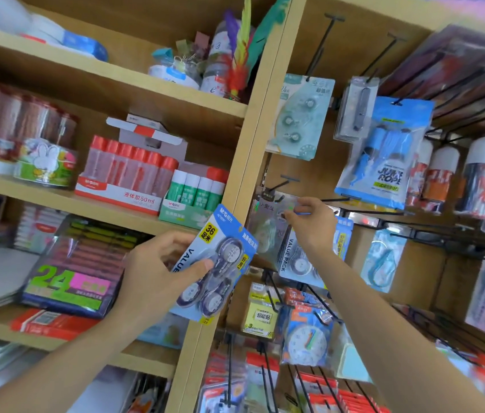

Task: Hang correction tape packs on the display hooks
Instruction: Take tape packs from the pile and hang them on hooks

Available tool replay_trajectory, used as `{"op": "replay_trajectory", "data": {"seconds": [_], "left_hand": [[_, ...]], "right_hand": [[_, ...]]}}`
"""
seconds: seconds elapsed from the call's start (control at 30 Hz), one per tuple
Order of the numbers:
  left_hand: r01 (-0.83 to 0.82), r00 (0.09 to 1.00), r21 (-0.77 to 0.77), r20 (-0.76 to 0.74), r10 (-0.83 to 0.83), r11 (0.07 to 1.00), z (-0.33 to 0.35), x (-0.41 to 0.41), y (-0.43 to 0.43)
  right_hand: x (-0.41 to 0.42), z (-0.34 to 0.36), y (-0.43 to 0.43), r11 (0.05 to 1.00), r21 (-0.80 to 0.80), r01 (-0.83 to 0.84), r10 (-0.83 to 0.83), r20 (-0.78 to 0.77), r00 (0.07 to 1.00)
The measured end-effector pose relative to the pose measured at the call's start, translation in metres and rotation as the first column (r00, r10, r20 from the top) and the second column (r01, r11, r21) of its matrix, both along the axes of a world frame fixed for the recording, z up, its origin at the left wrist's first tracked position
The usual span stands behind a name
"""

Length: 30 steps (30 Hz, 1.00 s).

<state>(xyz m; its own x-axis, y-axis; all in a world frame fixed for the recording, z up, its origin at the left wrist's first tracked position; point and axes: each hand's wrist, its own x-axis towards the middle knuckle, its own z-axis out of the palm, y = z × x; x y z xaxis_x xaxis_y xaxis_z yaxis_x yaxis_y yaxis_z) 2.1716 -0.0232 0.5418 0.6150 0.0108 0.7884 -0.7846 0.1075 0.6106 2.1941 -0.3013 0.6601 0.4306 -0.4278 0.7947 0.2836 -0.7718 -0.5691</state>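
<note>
My left hand (158, 269) grips a blue correction tape value pack (214, 263) with three tape dispensers, held tilted in front of the wooden upright. My right hand (312, 225) pinches the top edge of a second blue value pack (298, 260) at the tip of a black display hook (335, 200). A clear pack (268, 222) hangs just left of it on another hook (280, 184). Whether the second pack is threaded on the hook is hidden by my fingers.
Above hang a green tape pack (298, 114) and a blue jump rope pack (381, 162). Glue bottles (128, 168) fill the left shelf. A clock toy (306, 338) and more hooks with red packs sit below. The wooden upright (247, 162) divides shelves from hooks.
</note>
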Motion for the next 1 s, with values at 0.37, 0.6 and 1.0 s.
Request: {"op": "replay_trajectory", "data": {"seconds": [0.37, 0.6, 1.0], "left_hand": [[0.164, 0.978, -0.181, -0.099, -0.184, 0.970, 0.012, -0.021, -0.036], [0.236, 0.957, -0.230, -0.114, -0.267, 0.944, 0.015, -0.032, -0.069], [-0.583, 0.742, 0.246, 0.549, 0.384, 0.775, 0.066, 0.019, -0.081]], "right_hand": [[-0.094, -0.070, 0.030, 0.723, 0.367, -0.585, 0.639, -0.035, 0.768], [-0.106, -0.091, 0.023, 0.577, 0.469, -0.668, 0.741, 0.044, 0.670], [-0.101, -0.067, -0.043, 0.669, 0.473, -0.574, 0.538, 0.225, 0.812]]}}
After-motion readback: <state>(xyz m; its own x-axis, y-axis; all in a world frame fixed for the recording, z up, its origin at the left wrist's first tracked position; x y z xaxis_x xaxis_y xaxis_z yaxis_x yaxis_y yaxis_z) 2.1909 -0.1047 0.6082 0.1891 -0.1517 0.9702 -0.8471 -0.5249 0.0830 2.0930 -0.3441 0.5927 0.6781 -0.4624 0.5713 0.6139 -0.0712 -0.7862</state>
